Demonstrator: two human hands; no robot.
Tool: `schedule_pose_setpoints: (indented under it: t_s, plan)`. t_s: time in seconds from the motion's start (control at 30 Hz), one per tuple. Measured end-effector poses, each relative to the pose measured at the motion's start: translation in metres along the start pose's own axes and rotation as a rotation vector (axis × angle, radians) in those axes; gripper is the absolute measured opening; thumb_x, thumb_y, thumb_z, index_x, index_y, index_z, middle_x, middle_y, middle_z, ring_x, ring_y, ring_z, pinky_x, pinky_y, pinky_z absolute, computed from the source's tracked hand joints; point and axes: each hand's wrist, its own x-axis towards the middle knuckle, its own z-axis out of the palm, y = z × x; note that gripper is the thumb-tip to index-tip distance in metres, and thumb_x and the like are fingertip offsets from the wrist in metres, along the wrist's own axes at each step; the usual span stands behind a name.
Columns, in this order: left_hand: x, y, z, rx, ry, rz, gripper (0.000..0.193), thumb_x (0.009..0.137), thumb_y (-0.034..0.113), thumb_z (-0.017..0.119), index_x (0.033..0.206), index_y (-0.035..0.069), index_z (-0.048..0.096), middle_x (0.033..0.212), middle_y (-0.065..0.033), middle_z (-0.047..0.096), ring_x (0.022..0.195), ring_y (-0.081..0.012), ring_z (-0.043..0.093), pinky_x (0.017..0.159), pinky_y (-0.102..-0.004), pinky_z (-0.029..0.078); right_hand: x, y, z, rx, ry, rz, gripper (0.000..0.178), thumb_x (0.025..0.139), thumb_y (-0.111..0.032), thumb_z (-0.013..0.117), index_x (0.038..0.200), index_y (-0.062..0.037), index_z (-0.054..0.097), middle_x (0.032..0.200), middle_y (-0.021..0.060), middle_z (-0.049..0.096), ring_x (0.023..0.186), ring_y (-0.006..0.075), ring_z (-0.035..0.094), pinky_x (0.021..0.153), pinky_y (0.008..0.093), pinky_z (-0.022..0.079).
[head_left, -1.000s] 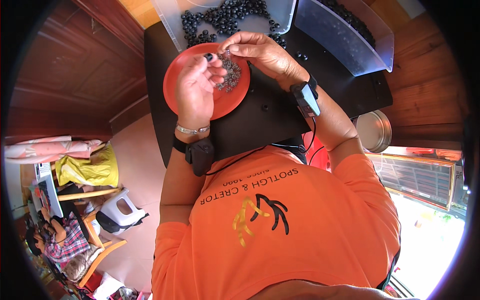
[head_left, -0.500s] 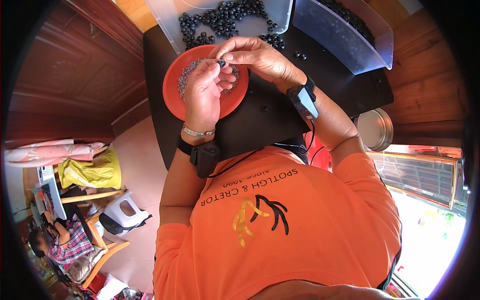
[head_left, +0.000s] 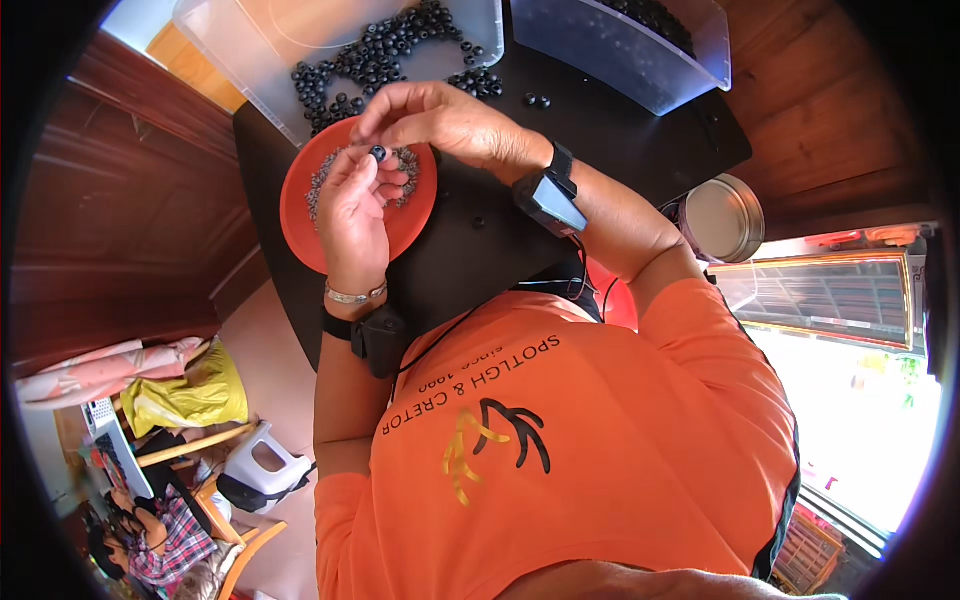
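My left hand (head_left: 355, 215) is closed in a pinch on a small round black bead (head_left: 378, 153), which shows a hole or recess on top. It hovers over an orange-red bowl (head_left: 408, 232) that holds many tiny grey pieces (head_left: 405, 188). Just above the bead is my right hand (head_left: 445, 125), its thumb and fingers drawn together at the tips. Whatever they pinch, if anything, is too small to make out. The right fingertips are close to the bead but look apart from it. Each wrist wears a black strapped device.
Many black beads (head_left: 385, 60) lie in a clear plastic bin (head_left: 235, 75) behind the bowl. Another clear bin (head_left: 620, 70) stands to its right. Loose beads (head_left: 537, 101) rest on the dark table (head_left: 500, 262). A round tin (head_left: 725, 218) sits at right. Far left, a person (head_left: 165, 535) sits.
My right fingertips, earlier touching the bead, have lifted slightly away from it. The left hand still holds the bead, now more exposed. The whole view has shifted, so the table appears farther left.
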Motion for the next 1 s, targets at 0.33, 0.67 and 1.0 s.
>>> schedule_pose_setpoints:
  t_s: [0.33, 0.67, 1.0]
  plan:
    - [0.001, 0.006, -0.006, -0.218, -0.120, 0.008, 0.018, 0.095, 0.017, 0.046, 0.097, 0.004, 0.057, 0.092, -0.0076, 0.060, 0.081, -0.0190, 0.057, 0.074, -0.0296, 0.044, -0.028, -0.064, -0.053, -0.426, 0.335, 0.015, 0.009, 0.085, -0.004, 0.061, 0.093, -0.0021, 0.064, 0.087, 0.0051, 0.064, 0.077, 0.0152, 0.059, 0.072, 0.0271, 0.047]
    - [-0.002, 0.005, -0.003, -0.213, -0.176, 0.006, 0.019, 0.095, 0.019, 0.045, 0.097, 0.004, 0.057, 0.092, -0.0066, 0.060, 0.081, -0.0180, 0.057, 0.073, -0.0297, 0.043, -0.056, -0.013, -0.092, -1.134, 0.262, 0.101, 0.019, 0.084, -0.017, 0.063, 0.098, -0.0038, 0.066, 0.083, 0.0052, 0.068, 0.077, 0.0142, 0.063, 0.071, 0.0261, 0.049]
    - [0.000, 0.004, -0.003, -0.191, -0.136, -0.024, 0.016, 0.094, 0.018, 0.047, 0.096, 0.005, 0.057, 0.092, -0.0057, 0.061, 0.080, -0.0180, 0.058, 0.071, -0.0292, 0.043, -0.045, -0.004, -0.086, -1.219, 0.167, 0.163, 0.017, 0.082, -0.015, 0.064, 0.097, -0.0049, 0.066, 0.087, 0.0064, 0.067, 0.081, 0.0169, 0.064, 0.075, 0.0287, 0.050]
